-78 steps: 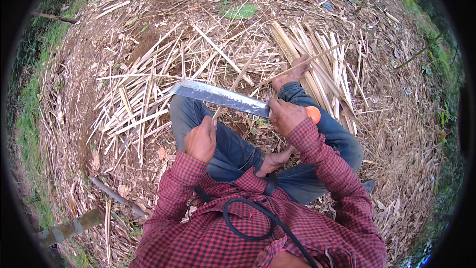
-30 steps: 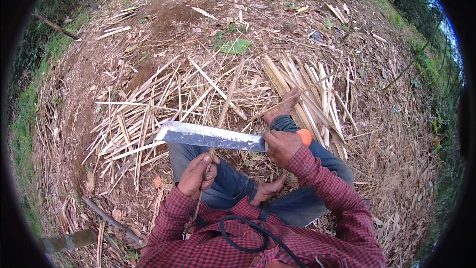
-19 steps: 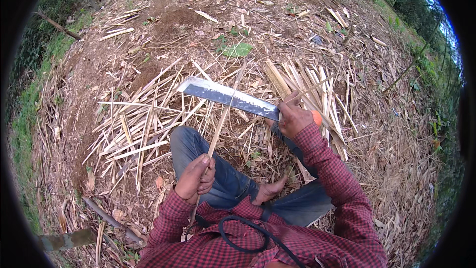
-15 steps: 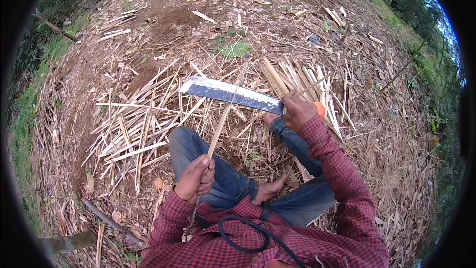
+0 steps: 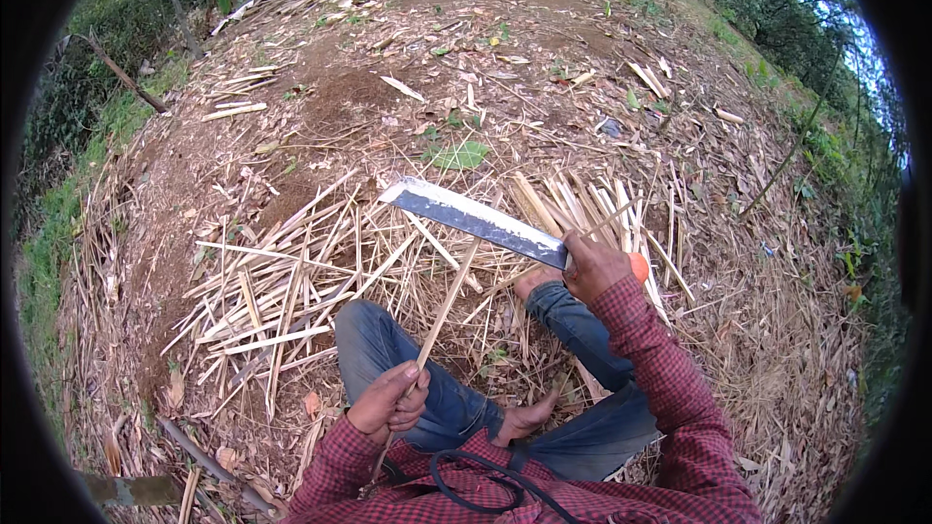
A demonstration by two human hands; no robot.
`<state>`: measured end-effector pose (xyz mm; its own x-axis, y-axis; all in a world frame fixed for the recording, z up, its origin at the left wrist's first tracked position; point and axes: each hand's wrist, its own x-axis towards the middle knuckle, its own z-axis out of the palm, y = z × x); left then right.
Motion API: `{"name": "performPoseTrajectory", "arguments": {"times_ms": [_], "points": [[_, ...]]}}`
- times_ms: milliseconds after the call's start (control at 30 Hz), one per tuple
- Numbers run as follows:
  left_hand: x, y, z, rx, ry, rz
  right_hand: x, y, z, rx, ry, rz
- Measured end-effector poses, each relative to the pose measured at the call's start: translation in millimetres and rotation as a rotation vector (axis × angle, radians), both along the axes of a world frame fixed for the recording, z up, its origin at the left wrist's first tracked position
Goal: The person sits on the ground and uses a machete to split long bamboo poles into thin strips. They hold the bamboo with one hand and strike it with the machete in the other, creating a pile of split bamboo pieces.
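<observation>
1 broad-bladed machete [image 5: 474,223] — orange-ended handle [image 5: 638,267] gripped in right hand [image 5: 594,269]. 1 bamboo strip [image 5: 444,312] — clasped in left hand [image 5: 390,402], slanting up to the machete's near edge. Loose strip pile [image 5: 277,340], left of the knees.

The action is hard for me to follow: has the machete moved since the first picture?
Yes: judged against the green leaf, the machete has moved forward, closer to it, and somewhat rightward.

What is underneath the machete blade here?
Pale wood strips show on the ground around the machete blade. The held strip runs from the left hand to the blade's near edge in view; whether it continues underneath is covered.
</observation>
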<state>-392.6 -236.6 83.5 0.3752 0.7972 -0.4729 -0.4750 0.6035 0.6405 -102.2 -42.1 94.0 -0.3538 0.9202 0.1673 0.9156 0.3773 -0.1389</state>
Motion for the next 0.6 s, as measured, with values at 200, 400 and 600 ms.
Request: {"name": "performPoseTrajectory", "arguments": {"times_ms": [200, 400, 600], "points": [[-17.8, 9.1, -10.2, 0.249, 0.245, 0.204, 2.9, 2.8, -33.8, -0.158, 0.641, -0.325], [17.0, 88.9, -19.5, 0.612, 0.251, 0.665, -54.4, -68.9, -36.7, -0.588, 1.376, -0.037], [66.0, 121.3, -32.6, 0.572, 0.248, 0.614, -63.3, -77.7, -39.4, -0.166, 0.972, -0.191]]}}
